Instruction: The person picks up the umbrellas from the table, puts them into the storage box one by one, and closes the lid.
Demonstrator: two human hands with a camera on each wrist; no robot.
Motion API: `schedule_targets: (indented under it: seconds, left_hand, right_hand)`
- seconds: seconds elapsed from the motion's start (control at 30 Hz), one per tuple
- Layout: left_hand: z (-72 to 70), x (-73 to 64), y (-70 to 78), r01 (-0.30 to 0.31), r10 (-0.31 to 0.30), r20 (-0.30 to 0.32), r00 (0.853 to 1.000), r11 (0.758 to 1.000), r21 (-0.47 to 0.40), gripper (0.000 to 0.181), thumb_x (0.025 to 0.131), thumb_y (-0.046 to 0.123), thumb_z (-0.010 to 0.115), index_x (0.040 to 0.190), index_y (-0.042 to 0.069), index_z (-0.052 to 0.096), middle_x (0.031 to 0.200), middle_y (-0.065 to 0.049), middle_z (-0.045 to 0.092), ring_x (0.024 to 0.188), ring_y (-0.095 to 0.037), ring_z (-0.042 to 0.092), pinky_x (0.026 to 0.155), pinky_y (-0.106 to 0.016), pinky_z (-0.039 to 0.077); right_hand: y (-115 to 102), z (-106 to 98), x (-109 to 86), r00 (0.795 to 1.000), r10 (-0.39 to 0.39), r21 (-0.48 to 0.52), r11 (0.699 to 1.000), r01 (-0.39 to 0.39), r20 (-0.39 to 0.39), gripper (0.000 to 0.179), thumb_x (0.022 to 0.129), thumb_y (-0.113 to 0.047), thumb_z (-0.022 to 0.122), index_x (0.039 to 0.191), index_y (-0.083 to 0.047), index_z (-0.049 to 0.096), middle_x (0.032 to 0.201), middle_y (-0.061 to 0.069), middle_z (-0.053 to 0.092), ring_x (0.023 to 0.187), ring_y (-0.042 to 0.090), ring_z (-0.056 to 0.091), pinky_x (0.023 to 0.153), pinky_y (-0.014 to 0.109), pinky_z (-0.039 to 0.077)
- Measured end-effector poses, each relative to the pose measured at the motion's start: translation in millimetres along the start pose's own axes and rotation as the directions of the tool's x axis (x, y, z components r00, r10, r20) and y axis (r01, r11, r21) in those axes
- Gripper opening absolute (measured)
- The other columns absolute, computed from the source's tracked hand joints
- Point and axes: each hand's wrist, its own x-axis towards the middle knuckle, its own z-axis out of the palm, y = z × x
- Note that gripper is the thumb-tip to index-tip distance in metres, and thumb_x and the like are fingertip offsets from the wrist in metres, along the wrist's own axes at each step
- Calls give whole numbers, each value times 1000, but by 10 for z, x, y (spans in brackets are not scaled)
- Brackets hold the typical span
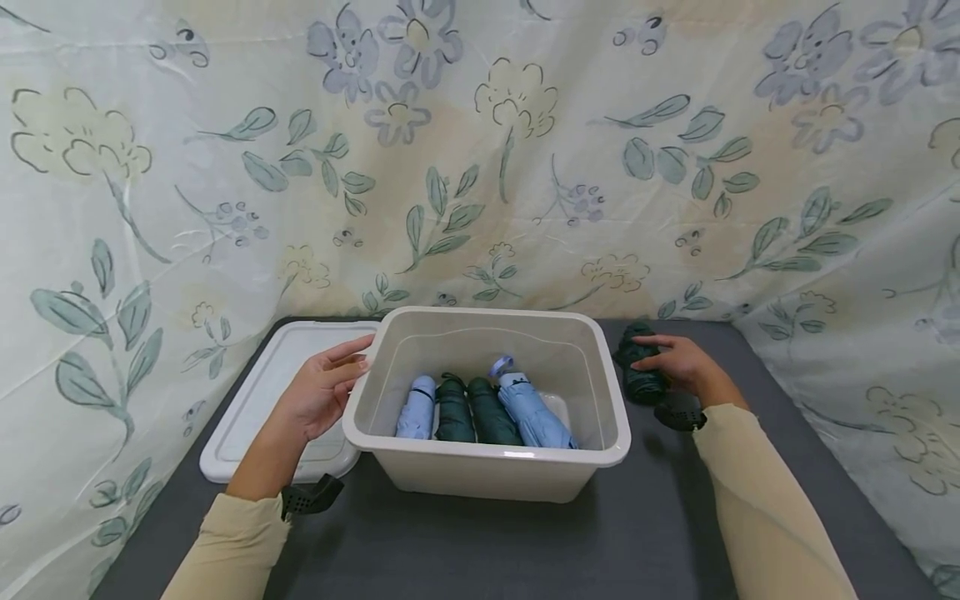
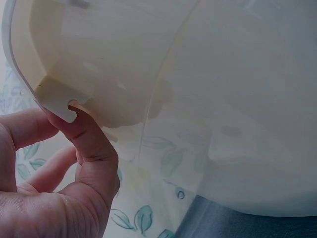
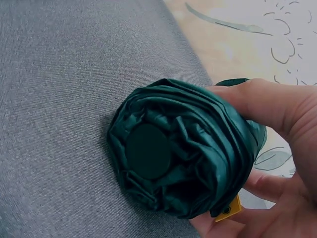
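A beige plastic storage box [image 1: 491, 457] stands in the middle of the table. Inside it lie several folded umbrellas side by side: a light blue umbrella [image 1: 417, 408] at the left, two dark green umbrellas [image 1: 492, 412] in the middle, and another light blue umbrella [image 1: 534, 412], tilted, at the right. My left hand [image 1: 318, 390] holds the box's left rim [image 2: 54, 110] with its fingertips. Right of the box, my right hand [image 1: 686, 367] grips a rolled dark green umbrella [image 3: 183, 148], its round end toward the wrist camera. A small yellow tag [image 3: 229, 209] shows beneath it.
A white lid [image 1: 262, 408] lies flat on the dark grey table [image 1: 480, 550], left of the box and partly behind the left forearm. A floral curtain [image 1: 450, 167] hangs close behind the table and along both sides.
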Motion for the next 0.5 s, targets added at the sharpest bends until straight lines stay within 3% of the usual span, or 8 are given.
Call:
schedule_targets:
  seconds: [0.5]
  left_hand:
    - [-19,-2,-39,-22,22,17,1000,1000,-14,57,102,9,63,155,7,43,112,1,71,100,-14,76,86,-34,62]
  right_hand:
    - [47,-2,8,1000,-14,-25,1000,14,-16,82,92,-27,77,161,-19,33,172,21,-4,152,52,21,111,75,33]
